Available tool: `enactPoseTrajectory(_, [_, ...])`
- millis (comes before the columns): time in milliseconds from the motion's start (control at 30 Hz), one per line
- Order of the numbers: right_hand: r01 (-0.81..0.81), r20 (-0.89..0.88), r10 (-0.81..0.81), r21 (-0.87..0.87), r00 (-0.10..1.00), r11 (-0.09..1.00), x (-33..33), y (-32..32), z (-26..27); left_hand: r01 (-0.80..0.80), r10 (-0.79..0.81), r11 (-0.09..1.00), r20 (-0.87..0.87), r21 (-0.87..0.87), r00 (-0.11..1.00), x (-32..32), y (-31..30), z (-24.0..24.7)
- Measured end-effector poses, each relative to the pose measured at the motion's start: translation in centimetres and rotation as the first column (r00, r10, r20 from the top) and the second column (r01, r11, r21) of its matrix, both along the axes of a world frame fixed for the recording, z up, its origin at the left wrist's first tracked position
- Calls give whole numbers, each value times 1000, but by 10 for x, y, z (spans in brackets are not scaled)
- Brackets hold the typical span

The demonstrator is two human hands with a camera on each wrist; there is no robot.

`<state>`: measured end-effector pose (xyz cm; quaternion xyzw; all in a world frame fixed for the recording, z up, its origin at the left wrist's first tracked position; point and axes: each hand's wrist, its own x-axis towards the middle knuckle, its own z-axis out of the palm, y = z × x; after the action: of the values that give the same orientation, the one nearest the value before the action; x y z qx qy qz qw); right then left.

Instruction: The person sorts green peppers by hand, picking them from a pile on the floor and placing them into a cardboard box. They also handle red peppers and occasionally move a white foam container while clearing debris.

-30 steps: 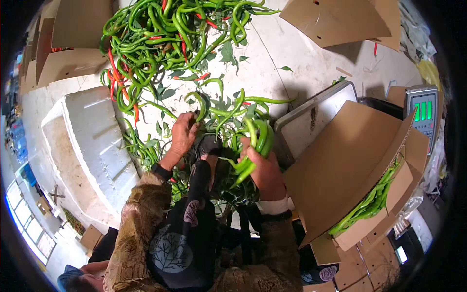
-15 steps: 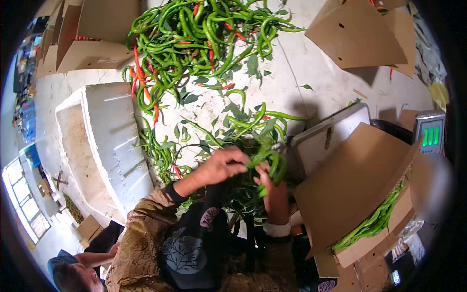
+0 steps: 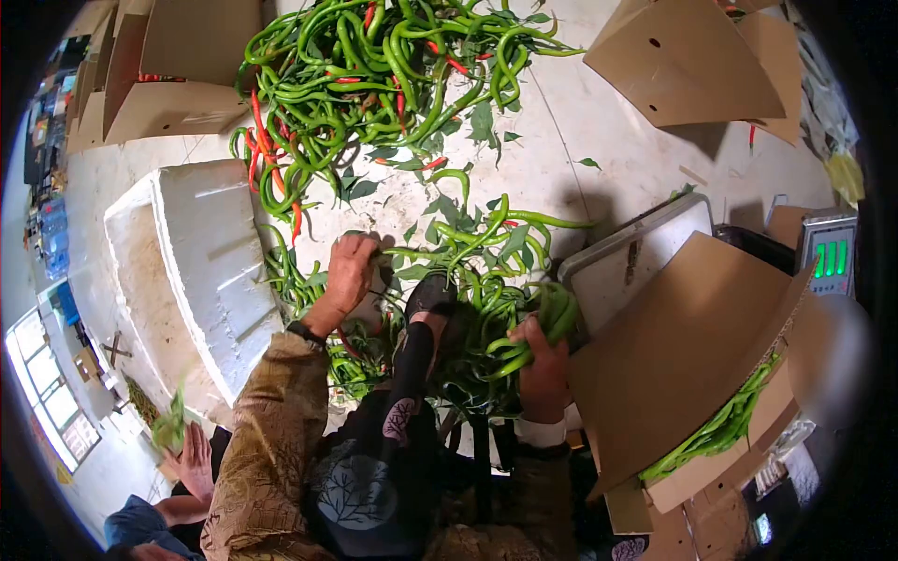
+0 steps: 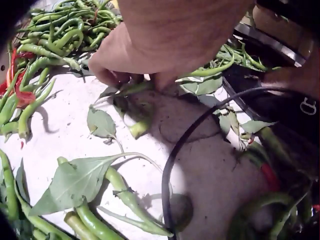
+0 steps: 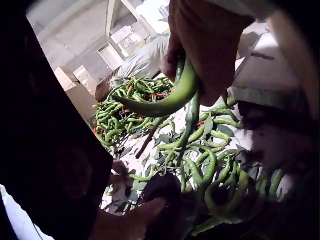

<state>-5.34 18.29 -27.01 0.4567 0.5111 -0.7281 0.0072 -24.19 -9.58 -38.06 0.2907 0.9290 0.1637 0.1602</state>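
In the head view my right hand [image 3: 544,369] grips a bunch of long green chili peppers [image 3: 558,313] beside the cardboard flap. A curved pepper [image 5: 175,97] from that bunch hangs out of the fist in the right wrist view. My left hand [image 3: 350,276] is lowered to the pale floor, left of the black shoe [image 3: 430,294]. Its fingertips pinch a small curled green chili pepper [image 4: 142,125] in the left wrist view, partly hidden by the hand. Loose peppers and leaves [image 3: 468,234] lie ahead of the shoe, with more peppers between the hands.
A big heap of green and red peppers [image 3: 374,75] lies at the back. A white foam box [image 3: 220,271] stands left. Right are a cardboard box [image 3: 673,346] holding peppers, a scale display [image 3: 829,257] and another carton [image 3: 687,65]. Another person's hand [image 3: 194,463] shows lower left.
My left hand has moved away from the right hand's bunch, down and left to the floor. The right hand has shifted slightly right with its peppers. The other person's hand has risen into view with greenery.
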Motion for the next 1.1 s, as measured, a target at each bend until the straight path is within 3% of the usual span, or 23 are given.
enactPoseTrajectory(33, [124, 104, -109, -155, 989, 980, -8, 0, 4, 5, -5, 1000, -2, 5, 1000, 1, 6, 11])
enactPoseTrajectory(67, [162, 119, -138, -228, 983, 960, -5, -2, -6, -184, 137, 970, 270, 157, 953, 5, 19, 30])
enactPoseTrajectory(100, [170, 120, -146, -222, 982, 960, -4, -7, -13, -395, 215, 886, 541, 242, 813, 12, 32, 46])
enactPoseTrajectory(167, [82, 17, -80, -176, 997, 981, -6, -22, -19, -303, 30, 886, 610, 351, 792, 34, 66, 70])
enactPoseTrajectory(200, [62, 42, -53, -258, 998, 964, -16, -22, -13, -212, -115, 873, 608, 439, 786, 48, 82, 76])
enactPoseTrajectory(300, [184, 86, -166, -279, 982, 943, -13, -25, -19, -66, -370, 801, 577, 596, 728, 59, 123, 78])
enactPoseTrajectory(333, [189, 89, -170, -276, 981, 942, -10, -20, -18, -69, -295, 836, 552, 544, 780, 50, 132, 72])
enactPoseTrajectory(367, [229, 88, -213, -249, 973, 941, -8, -12, -18, -64, -169, 788, 314, 613, 934, 48, 139, 42])
enactPoseTrajectory(433, [267, 77, -256, -216, 964, 939, -8, -5, -16, -18, 3, 914, 37, 406, 999, 22, 159, 31])
enactPoseTrajectory(467, [279, 89, -267, -182, 960, 943, -9, -3, -12, -13, 2, 911, 29, 413, 1000, 22, 157, 16])
enactPoseTrajectory(533, [309, 121, -294, -132, 948, 942, -10, 0, -4, 187, -185, 973, -23, 137, 982, 28, 148, -28])
enactPoseTrajectory(567, [315, 118, -301, -123, 946, 941, -6, 0, -5, 229, -244, 964, 110, 133, 964, 36, 148, -21])
enactPoseTrajectory(633, [278, 106, -265, -131, 958, 952, 0, 1, -8, 446, -443, 895, 149, 11, 884, 57, 144, -13])
enactPoseTrajectory(667, [285, 98, -274, -126, 957, 950, 1, 3, -7, 454, -452, 891, 139, 15, 881, 51, 150, -11])
enactPoseTrajectory(733, [211, 126, -194, -147, 973, 966, 2, 5, 0, 349, -430, 875, 204, 337, 880, 39, 163, 5])
enactPoseTrajectory(767, [212, 117, -196, -143, 974, 967, 5, 3, -2, 376, -406, 891, 78, 254, 910, 15, 185, 33])
enactPoseTrajectory(833, [153, 91, -145, -95, 985, 984, 4, 0, -12, 324, -304, 895, -112, 305, 946, -3, 219, 10])
enactPoseTrajectory(933, [220, 47, -218, -40, 975, 975, -11, -2, 3, 409, -414, 878, -34, 248, 910, 3, 225, -51])
enactPoseTrajectory(967, [221, 75, -218, -37, 973, 975, -9, 0, 3, 459, -455, 849, -77, 261, 887, 14, 217, -48])
enactPoseTrajectory(1000, [122, 165, -120, 0, 979, 993, -8, 7, 12, 517, -508, 842, -97, 152, 856, 32, 204, -52])
enactPoseTrajectory(1033, [125, 150, -124, 4, 981, 992, -6, 12, 9, 591, -596, 803, 126, 80, 793, 39, 193, -39])
enactPoseTrajectory(1067, [59, 135, -57, -9, 989, 998, -1, 14, 4, 640, -651, 755, 276, 143, 707, 34, 184, -34])
enactPoseTrajectory(1100, [-7, 125, 10, -25, 992, 1000, 5, 14, -1, 698, -476, 703, 638, -138, 606, -11, 223, 65])
